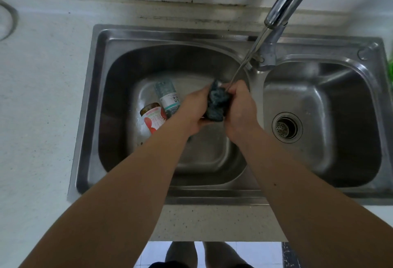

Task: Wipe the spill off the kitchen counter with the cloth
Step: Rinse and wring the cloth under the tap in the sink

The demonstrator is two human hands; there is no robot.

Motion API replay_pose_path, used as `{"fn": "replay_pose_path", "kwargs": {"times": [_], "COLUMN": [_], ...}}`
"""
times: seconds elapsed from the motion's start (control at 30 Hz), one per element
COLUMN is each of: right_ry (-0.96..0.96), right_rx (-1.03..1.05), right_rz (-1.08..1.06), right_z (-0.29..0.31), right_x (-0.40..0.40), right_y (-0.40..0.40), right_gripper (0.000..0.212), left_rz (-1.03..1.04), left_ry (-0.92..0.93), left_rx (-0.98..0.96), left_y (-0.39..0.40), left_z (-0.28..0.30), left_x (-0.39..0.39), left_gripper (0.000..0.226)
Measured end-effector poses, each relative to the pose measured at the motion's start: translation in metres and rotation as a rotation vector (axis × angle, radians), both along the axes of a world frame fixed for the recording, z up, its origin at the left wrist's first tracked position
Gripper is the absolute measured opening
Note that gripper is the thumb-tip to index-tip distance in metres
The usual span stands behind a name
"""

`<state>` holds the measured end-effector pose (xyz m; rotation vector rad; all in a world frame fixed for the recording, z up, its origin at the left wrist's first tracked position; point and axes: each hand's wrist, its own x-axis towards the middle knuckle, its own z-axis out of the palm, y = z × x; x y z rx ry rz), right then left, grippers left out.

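A dark blue-green cloth [217,104] is bunched up between both my hands over the left sink basin [119,89]. My left hand [192,111] grips its left side and my right hand [241,108] grips its right side. A thin stream of water [244,63] runs from the chrome faucet [285,6] down onto the cloth's top. The white speckled counter [38,101] lies to the left of the sink. No spill stands out on it.
Two bottles lie in the left basin: a clear one with a teal label [168,96] and one with a red and white label [153,118]. The right basin [340,101] has a round drain strainer [287,127]. A white tiled wall backs the counter.
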<state>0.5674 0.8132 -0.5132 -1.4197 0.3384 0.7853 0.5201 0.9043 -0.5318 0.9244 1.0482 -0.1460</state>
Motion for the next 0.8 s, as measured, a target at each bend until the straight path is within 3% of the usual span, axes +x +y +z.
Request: {"fn": "replay_pose_path", "kwargs": {"times": [0.1,0.2,0.23,0.37,0.53,0.7,0.8], "right_ry": [-0.277,-0.421,-0.439,-0.382,-0.395,-0.345,-0.335], "right_rx": [-0.256,-0.294,-0.272,-0.123,-0.273,-0.198,-0.204], "right_rz": [0.066,0.141,0.18,0.312,0.044,0.063,0.092], "right_z": [-0.004,-0.008,-0.008,0.009,0.034,0.052,0.053], "right_x": [0.005,0.006,0.002,-0.007,0.018,0.045,0.055], "right_y": [0.005,0.008,0.006,-0.004,-0.002,-0.003,0.003], "right_gripper": [0.034,0.007,0.014,0.027,0.036,0.038,0.036], "left_rz": [0.085,0.179,0.229,0.3,0.15,0.306,0.253], "left_ry": [-0.096,-0.198,-0.234,-0.263,-0.278,-0.234,-0.23], "left_rx": [-0.208,-0.322,-0.373,-0.536,-0.518,-0.555,-0.537], "left_y": [-0.01,-0.004,-0.001,-0.005,-0.015,-0.008,-0.006], "left_z": [0.007,0.005,0.006,0.014,0.022,0.031,0.039], "left_x": [-0.001,0.001,0.002,0.01,0.014,0.015,0.013], "left_gripper": [0.028,0.053,0.056,0.037,0.029,0.02,0.024]}}
